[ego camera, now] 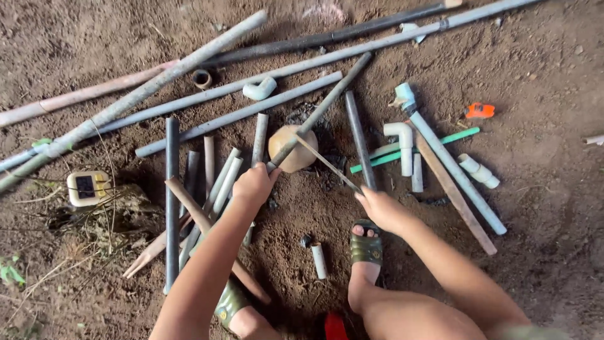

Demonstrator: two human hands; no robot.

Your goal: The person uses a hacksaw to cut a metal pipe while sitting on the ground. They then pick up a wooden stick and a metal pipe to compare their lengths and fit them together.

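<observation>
The person squats on bare dirt ground (541,208) among scattered pipes. The left hand (255,184) is closed around the lower end of a grey pipe (321,108) that slants up and to the right, resting across a tan rounded stone (290,148). The right hand (382,208) grips one end of a thin flat blade (327,164), whose other end meets the grey pipe over the stone. A short white pipe piece (319,260) lies near the green sandal (367,244). A white elbow fitting (402,141) lies further right, beside a green rod (415,150).
</observation>
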